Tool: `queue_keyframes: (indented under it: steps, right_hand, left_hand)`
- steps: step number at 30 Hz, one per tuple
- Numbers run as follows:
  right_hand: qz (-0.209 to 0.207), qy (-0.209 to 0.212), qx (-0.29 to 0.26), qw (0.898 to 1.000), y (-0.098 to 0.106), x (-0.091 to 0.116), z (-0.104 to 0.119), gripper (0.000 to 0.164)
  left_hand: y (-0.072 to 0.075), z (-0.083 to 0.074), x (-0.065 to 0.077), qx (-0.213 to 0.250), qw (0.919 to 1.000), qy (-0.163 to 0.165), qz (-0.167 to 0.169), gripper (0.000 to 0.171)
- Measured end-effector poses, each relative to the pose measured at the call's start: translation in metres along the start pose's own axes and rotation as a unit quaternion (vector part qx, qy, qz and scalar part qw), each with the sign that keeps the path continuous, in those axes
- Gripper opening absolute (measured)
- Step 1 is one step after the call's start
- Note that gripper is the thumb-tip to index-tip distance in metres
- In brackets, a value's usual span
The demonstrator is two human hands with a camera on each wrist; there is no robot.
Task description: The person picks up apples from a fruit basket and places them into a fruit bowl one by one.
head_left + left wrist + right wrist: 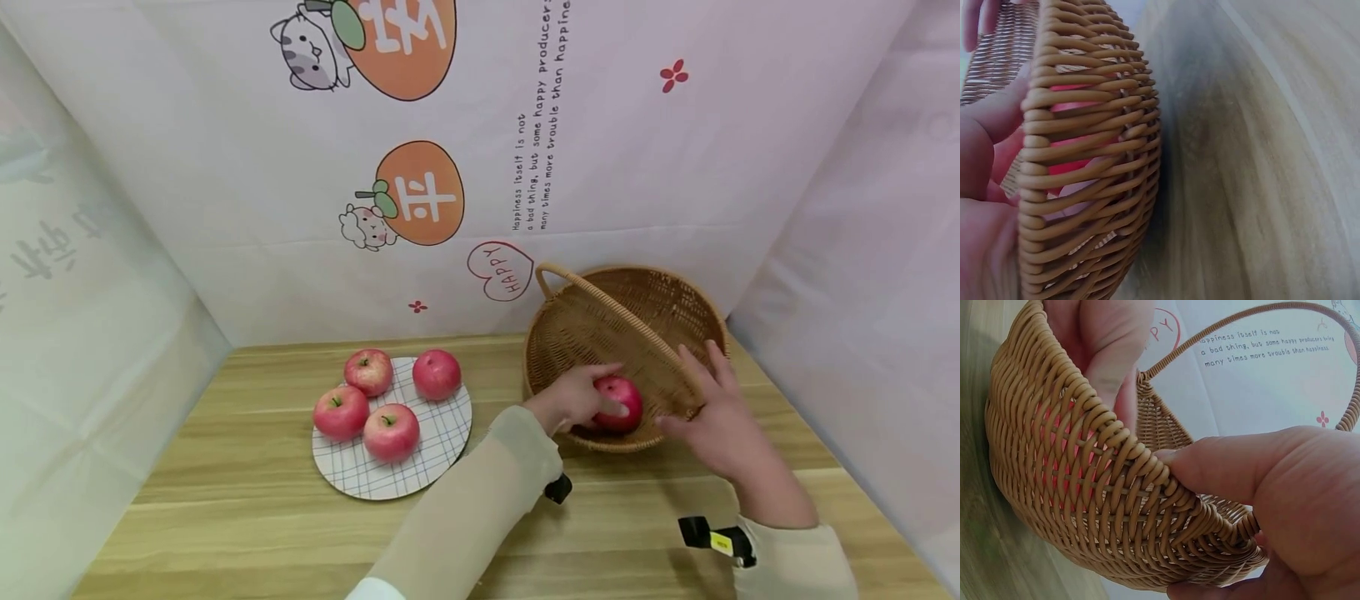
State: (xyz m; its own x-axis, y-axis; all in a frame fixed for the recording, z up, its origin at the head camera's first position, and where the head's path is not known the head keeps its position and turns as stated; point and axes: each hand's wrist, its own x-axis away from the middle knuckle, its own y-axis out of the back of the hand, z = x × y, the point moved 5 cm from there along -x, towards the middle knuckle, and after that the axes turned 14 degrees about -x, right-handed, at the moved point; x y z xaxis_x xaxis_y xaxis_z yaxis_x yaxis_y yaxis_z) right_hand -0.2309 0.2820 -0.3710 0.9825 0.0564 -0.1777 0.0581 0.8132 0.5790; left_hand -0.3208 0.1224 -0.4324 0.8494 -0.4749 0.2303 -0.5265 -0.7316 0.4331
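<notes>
Inside the round wicker basket (pixel 663 287), near its front rim, a deep red apple (pixel 621 403) sits under my left hand (pixel 573 397). My left thumb and fingers hold the apple from its two sides. In the left wrist view, the red of the apple (pixel 1075 165) shows through gaps in the weave. My right hand (pixel 720 425) grips the basket's right front rim by the handle's base. Its thumb (pixel 1210 464) lies over the rim in the right wrist view, with fingers partly hidden below.
Left of the basket, a round plate (pixel 442 450) with a blue grid bears several apples (pixel 392 433), one plainer and deeper red. The basket's handle (pixel 615 308) arches above its opening. White printed cloth (pixel 637 167) walls the back and sides of the wooden table (pixel 247 500).
</notes>
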Motion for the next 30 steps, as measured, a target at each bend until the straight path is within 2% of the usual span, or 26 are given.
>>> queue_keyframes:
  steps: [5,13,20,26,30]
  right_hand:
    - [-0.008,0.013,-0.002,1.000,-0.0013,0.0001,-0.0003,0.106]
    - [-0.009,0.009,-0.004,1.000,0.0003,-0.0005,-0.0015,0.108]
    - [-0.006,-0.004,-0.007,1.000,0.0012,-0.0014,-0.0035,0.108]
    - [-0.003,-0.010,-0.006,1.000,0.0007,-0.0016,-0.0039,0.108]
    - [0.001,-0.014,-0.006,1.000,0.0003,-0.0016,-0.0040,0.108]
  left_hand:
    - [-0.0021,0.0023,-0.0020,0.006,0.9998,0.014,-0.008,0.065]
    - [-0.0010,-0.0012,-0.0008,-0.005,0.9996,0.012,-0.025,0.060]
    - [0.0026,-0.0012,-0.0013,0.071,0.9971,-0.001,-0.026,0.056]
    - [0.0052,-0.0009,-0.0026,0.100,0.9946,-0.013,-0.023,0.057]
    - [0.0072,0.0001,-0.0022,0.124,0.9920,-0.008,-0.020,0.058]
